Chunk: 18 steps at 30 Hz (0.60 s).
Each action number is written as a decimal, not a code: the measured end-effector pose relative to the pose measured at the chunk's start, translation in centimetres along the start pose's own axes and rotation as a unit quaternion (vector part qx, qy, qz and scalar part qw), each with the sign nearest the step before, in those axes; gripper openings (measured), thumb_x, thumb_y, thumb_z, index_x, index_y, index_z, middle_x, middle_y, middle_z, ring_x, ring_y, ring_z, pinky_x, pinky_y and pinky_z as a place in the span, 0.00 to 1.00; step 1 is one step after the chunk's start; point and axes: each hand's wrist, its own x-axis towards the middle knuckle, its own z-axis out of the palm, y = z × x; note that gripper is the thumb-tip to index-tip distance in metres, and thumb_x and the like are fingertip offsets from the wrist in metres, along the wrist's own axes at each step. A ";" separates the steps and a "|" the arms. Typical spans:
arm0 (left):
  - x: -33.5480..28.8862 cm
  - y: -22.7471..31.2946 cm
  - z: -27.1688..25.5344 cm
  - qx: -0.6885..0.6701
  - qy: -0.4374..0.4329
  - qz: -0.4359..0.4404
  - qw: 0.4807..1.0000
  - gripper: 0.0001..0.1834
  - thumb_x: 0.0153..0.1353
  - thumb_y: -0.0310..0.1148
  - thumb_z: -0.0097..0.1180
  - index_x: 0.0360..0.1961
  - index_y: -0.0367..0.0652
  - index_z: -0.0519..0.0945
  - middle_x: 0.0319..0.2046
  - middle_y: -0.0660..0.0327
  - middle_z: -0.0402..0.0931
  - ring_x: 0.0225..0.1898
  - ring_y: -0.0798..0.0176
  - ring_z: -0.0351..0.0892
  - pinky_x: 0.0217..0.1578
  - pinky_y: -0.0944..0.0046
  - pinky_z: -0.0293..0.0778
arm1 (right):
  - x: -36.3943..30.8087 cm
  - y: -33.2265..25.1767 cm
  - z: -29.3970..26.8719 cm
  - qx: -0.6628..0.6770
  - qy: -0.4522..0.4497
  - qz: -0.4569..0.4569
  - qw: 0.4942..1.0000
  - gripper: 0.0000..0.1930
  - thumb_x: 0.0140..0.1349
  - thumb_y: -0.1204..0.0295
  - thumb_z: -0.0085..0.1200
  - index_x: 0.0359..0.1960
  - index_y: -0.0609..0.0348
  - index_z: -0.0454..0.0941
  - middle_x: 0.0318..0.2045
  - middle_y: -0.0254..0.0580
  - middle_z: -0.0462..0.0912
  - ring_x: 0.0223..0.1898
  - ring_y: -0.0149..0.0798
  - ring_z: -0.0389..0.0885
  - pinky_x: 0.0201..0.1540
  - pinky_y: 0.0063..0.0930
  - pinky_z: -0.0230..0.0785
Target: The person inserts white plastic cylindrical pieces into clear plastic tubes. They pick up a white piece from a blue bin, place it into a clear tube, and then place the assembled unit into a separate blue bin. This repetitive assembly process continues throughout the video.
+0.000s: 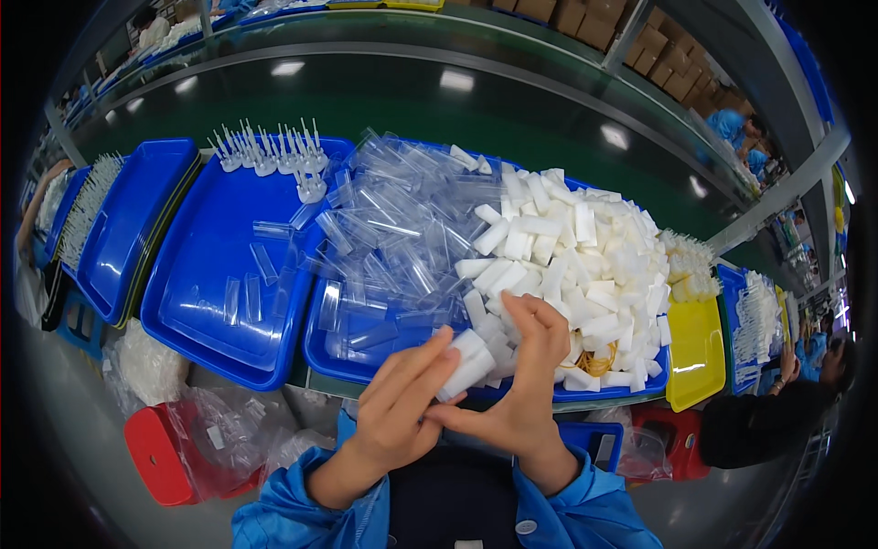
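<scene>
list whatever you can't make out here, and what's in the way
- Head view: the underside of the held white pieces, behind the left hand; their exact number is unclear.
- Head view: most of the middle blue tray's floor, under clear pieces and white pieces.
- Head view: how far the yellow bands reach, under white pieces.
- Head view: the distant worker's hands, too small and blurred.

The left hand [400, 403] slants up rightward, fingers close together. The right hand [526, 384] holds thumb and forefinger wide apart.
</scene>
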 end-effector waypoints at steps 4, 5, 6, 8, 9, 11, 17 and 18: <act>0.2 0.2 -0.4 -0.021 -0.024 -0.014 0.999 0.28 0.40 0.20 0.69 0.47 0.28 0.78 0.51 0.41 0.76 0.43 0.44 0.80 0.41 0.58 0.78 | -0.7 0.5 0.8 0.001 0.044 -0.040 0.998 0.49 0.34 0.49 0.72 0.58 0.66 0.68 0.51 0.50 0.65 0.54 0.48 0.61 0.56 0.42 0.48; 0.3 0.2 -0.6 -0.018 -0.023 -0.023 0.999 0.28 0.41 0.20 0.69 0.47 0.28 0.78 0.51 0.41 0.75 0.43 0.45 0.80 0.41 0.58 0.78 | -0.7 0.8 1.0 0.042 0.098 -0.025 0.994 0.47 0.36 0.50 0.72 0.57 0.66 0.69 0.50 0.50 0.67 0.54 0.48 0.62 0.56 0.41 0.49; 0.3 0.0 -0.9 -0.012 -0.015 -0.023 1.000 0.28 0.41 0.20 0.69 0.47 0.28 0.78 0.51 0.41 0.75 0.44 0.45 0.80 0.42 0.58 0.78 | -0.7 0.9 1.1 0.083 0.150 -0.011 0.985 0.45 0.38 0.51 0.71 0.56 0.67 0.69 0.50 0.49 0.68 0.53 0.48 0.64 0.55 0.40 0.49; 0.4 -0.4 -1.3 0.000 0.000 -0.023 1.000 0.28 0.41 0.20 0.69 0.48 0.28 0.78 0.51 0.40 0.75 0.44 0.45 0.80 0.42 0.58 0.78 | -0.4 1.4 -0.2 0.061 0.104 -0.015 0.993 0.40 0.42 0.55 0.70 0.55 0.67 0.71 0.46 0.47 0.72 0.51 0.47 0.66 0.55 0.38 0.50; 0.5 -0.4 -1.3 -0.010 -0.004 -0.020 1.000 0.28 0.41 0.20 0.69 0.48 0.28 0.78 0.51 0.40 0.75 0.44 0.45 0.80 0.42 0.58 0.78 | -0.1 1.5 -0.7 0.050 0.083 -0.017 0.995 0.38 0.44 0.57 0.69 0.54 0.67 0.72 0.45 0.46 0.74 0.50 0.46 0.67 0.54 0.38 0.50; 0.5 -0.4 -1.2 -0.028 -0.013 -0.012 0.999 0.28 0.41 0.20 0.69 0.48 0.27 0.77 0.51 0.40 0.75 0.44 0.45 0.80 0.42 0.58 0.78 | 0.2 1.3 -0.8 -0.006 0.057 -0.016 0.998 0.33 0.45 0.63 0.68 0.54 0.65 0.73 0.41 0.44 0.77 0.48 0.44 0.69 0.53 0.38 0.52; 0.3 -0.3 -1.0 -0.020 -0.011 -0.022 0.999 0.28 0.41 0.20 0.69 0.48 0.27 0.77 0.52 0.40 0.75 0.43 0.45 0.80 0.42 0.58 0.78 | -0.2 1.5 -0.2 -0.023 0.058 -0.020 0.998 0.37 0.42 0.61 0.70 0.56 0.63 0.73 0.46 0.46 0.72 0.49 0.44 0.66 0.54 0.37 0.50; 0.3 -0.3 -1.0 -0.006 -0.011 -0.018 1.000 0.28 0.41 0.20 0.69 0.48 0.27 0.77 0.52 0.40 0.75 0.43 0.45 0.80 0.42 0.58 0.78 | -0.5 1.3 0.2 0.017 0.052 0.024 0.998 0.39 0.41 0.60 0.71 0.56 0.63 0.72 0.48 0.47 0.70 0.50 0.44 0.65 0.55 0.38 0.50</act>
